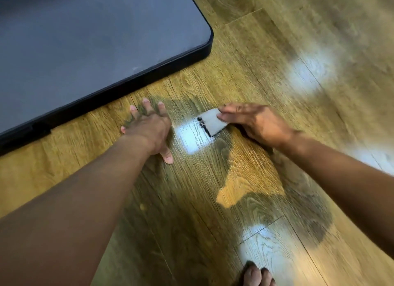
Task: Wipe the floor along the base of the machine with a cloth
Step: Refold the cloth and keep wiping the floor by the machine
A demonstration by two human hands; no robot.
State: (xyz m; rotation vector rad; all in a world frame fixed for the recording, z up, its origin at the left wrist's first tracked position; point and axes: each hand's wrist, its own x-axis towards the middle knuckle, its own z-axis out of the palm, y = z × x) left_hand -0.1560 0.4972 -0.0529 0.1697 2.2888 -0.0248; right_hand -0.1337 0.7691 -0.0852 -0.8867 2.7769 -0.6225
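Observation:
The machine's dark grey base with its black rim fills the upper left and stands on the wooden floor. My left hand lies flat on the floor with fingers spread, a little in front of the rim. To its right, my right hand holds a small flat grey cloth with a black edge, pinched at its far corner. The cloth is low over the floor, some way from the base; whether it touches the boards I cannot tell.
Bright patches of reflected light lie on the boards between my hands, at the upper right and near the bottom. My bare toes show at the bottom edge. The base's rounded corner points toward the upper middle.

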